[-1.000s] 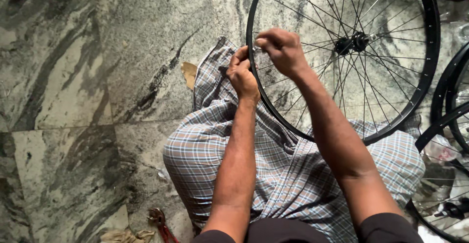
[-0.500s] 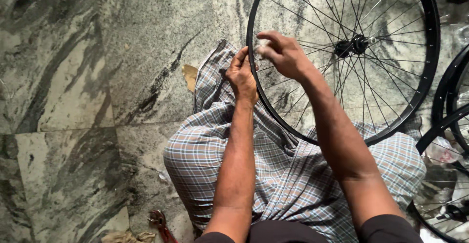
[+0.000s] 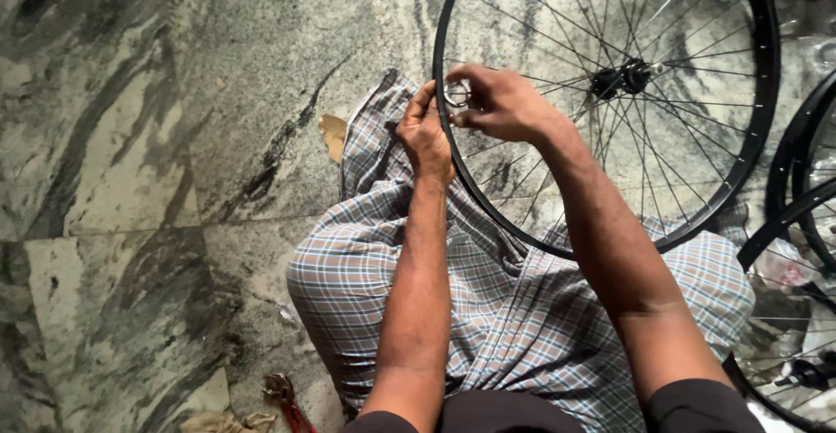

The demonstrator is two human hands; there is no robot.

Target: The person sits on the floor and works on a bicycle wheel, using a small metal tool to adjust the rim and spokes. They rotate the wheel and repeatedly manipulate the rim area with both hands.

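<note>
A black spoked bicycle wheel [image 3: 749, 137] rests on my lap, over a checked cloth [image 3: 514, 311], with its hub [image 3: 623, 76] at the upper right. My left hand [image 3: 425, 137] grips the rim at its left edge. My right hand [image 3: 496, 102] reaches inside the rim just beside it and pinches a small round metal tool [image 3: 457, 93] around a spoke near the rim. The two hands almost touch.
Green-grey marble floor [image 3: 157, 137] fills the left. Further black wheel rims [image 3: 801, 163] stand at the right edge. A red-handled tool [image 3: 283, 394] and a rag lie on the floor by my left knee. A scrap of brown paper [image 3: 333, 133] lies beside the cloth.
My right hand has shifted slightly along the rim and turned at the spoke. My left hand stays on the rim. The wheel has barely moved.
</note>
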